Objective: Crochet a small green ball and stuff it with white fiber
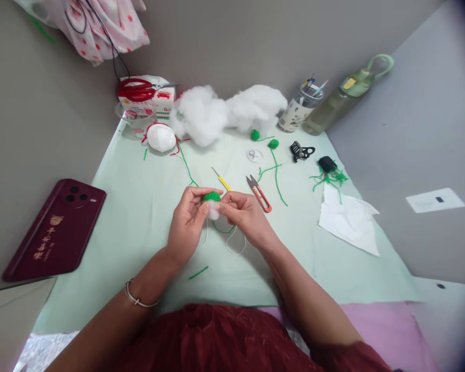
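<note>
My left hand (186, 219) and my right hand (245, 213) meet over the pale green table (139, 206). Together they pinch a small green crocheted piece (211, 197) with a tuft of white stuffing (214, 210) showing under it. Green and white yarn tails (232, 238) hang below my fingers. A yellow-handled crochet hook (222, 181) lies just behind my hands. Orange thread snips (260, 195) lie beside my right hand.
White stuffing piles (228, 111) sit at the back, with two small green crocheted balls (263, 138), a white ball (160, 137), red scissors (137, 90) on a box, a pen jar (299, 108), a green bottle (344, 93). A maroon phone (56, 230) lies left; white paper (349, 219) right.
</note>
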`<state>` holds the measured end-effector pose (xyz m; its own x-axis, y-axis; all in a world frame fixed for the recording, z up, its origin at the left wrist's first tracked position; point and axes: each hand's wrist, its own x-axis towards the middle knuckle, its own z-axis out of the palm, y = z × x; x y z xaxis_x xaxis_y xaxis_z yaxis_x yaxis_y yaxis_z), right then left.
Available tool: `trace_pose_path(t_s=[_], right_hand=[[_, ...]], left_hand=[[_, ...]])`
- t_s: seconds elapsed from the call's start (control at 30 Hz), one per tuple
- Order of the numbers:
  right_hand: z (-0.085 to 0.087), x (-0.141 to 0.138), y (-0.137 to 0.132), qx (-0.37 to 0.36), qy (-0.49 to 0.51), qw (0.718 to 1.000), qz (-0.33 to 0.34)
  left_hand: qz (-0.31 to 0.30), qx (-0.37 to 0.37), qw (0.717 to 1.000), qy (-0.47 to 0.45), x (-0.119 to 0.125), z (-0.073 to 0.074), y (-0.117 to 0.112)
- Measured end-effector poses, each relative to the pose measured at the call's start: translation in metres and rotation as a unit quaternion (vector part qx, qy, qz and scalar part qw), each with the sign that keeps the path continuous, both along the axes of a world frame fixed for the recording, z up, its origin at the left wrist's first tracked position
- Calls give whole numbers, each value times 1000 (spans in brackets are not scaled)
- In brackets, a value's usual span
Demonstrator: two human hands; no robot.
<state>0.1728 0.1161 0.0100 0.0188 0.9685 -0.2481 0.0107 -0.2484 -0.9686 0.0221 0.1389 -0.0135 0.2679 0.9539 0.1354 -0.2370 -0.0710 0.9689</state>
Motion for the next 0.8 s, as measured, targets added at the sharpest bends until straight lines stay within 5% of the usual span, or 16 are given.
trace_pose_path(t_s=[0.23, 0.5, 0.6, 0.73, 0.8], right_hand=[[2, 4, -3, 34, -49, 998, -3], [1, -17, -19, 96, -180, 977, 57], [-4, -16, -17, 96, -166, 980, 44], [1, -2, -12, 199, -230, 952, -28], [7, 3, -11, 226, -167, 959, -35]], left_hand=[[-59, -46, 997, -5, -4, -2, 7], [37, -81, 996, -23, 3, -7, 10], [40, -104, 993, -35, 5, -9, 11], [13, -126, 991, -44, 4, -9, 13], [3, -126, 991, -47, 3, -9, 12]])
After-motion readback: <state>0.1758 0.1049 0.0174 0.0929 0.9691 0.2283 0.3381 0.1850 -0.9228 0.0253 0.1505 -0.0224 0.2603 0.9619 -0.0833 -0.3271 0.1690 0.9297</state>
